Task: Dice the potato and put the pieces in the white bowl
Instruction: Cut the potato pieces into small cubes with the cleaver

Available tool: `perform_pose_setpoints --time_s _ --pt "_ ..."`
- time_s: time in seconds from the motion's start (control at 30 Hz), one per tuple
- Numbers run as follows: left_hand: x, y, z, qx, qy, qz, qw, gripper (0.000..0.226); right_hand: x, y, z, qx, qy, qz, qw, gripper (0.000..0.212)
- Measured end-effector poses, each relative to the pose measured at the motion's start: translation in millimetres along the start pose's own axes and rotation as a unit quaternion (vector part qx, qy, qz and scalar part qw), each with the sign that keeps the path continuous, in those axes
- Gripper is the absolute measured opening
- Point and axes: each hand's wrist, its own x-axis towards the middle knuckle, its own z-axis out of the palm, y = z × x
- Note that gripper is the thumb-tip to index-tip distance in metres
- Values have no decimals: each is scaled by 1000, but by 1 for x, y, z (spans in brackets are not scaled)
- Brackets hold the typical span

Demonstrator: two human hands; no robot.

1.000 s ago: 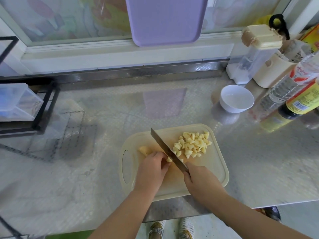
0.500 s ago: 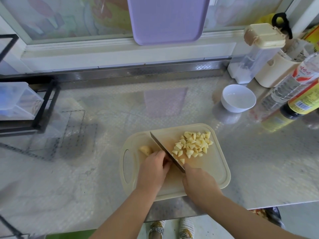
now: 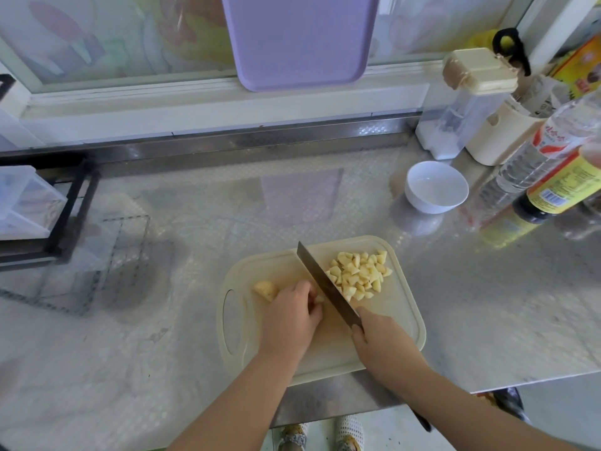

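Note:
A cream cutting board point(image 3: 400, 323) lies on the steel counter near its front edge. A heap of diced potato point(image 3: 357, 275) sits on the board's far right part. My right hand point(image 3: 380, 340) grips the handle of a knife point(image 3: 322, 281), whose blade runs up and left beside the heap. My left hand point(image 3: 291, 317) is curled over a small potato piece point(image 3: 318, 299) right at the blade. An uncut potato chunk point(image 3: 265, 289) lies left of that hand. The white bowl point(image 3: 435, 187) stands empty at the back right.
Oil and sauce bottles point(image 3: 553, 183), a cream holder point(image 3: 497, 138) and a clear dispenser point(image 3: 455, 125) crowd the right back corner. A black rack with a clear box point(image 3: 29, 206) stands at the left. A purple tray point(image 3: 299, 40) leans on the window.
The knife has shifted slightly right toward the diced heap, and my left hand has stayed curled on the small piece by the blade.

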Motion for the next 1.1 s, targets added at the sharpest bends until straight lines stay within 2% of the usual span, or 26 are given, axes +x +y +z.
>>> perform_pose_setpoints --time_s 0.13,0.3,0.33,0.4,0.47,0.53,0.57,0.63,0.7,0.77,0.9,1.1 --pt "7 11 4 -14 -26 10 1000 11 3 12 -21 -9 4 -28 1000 18" --pt "4 19 -8 -86 -67 10 994 10 6 21 -51 -60 54 -69 994 11" --pt "1 19 -17 -107 -45 2 993 11 5 22 -56 -75 65 -76 992 16" --pt "-6 19 -41 -169 51 -22 984 9 3 26 -64 -110 82 -95 986 25" --pt "-7 22 -66 -227 149 -37 962 8 2 29 -69 -143 94 -119 978 22" --pt "2 28 -83 -216 165 13 962 9 1 32 -71 -172 101 -141 970 17" --pt "9 32 -87 -188 134 52 972 10 0 32 -73 -187 100 -150 966 16" --pt "22 43 -85 -129 1 101 986 11 -2 31 -76 -207 90 -158 961 16" --pt "34 51 -74 -78 -132 113 982 11 -4 28 -80 -225 84 -158 958 16" --pt "41 55 -60 -37 -198 110 973 13 -5 26 -82 -243 78 -157 954 17" --pt "52 61 -47 -24 -222 110 969 13 -6 24 -83 -274 71 -164 945 19" --pt "64 64 -36 -13 -213 111 971 23 -9 25 -84 -271 63 -166 946 20"
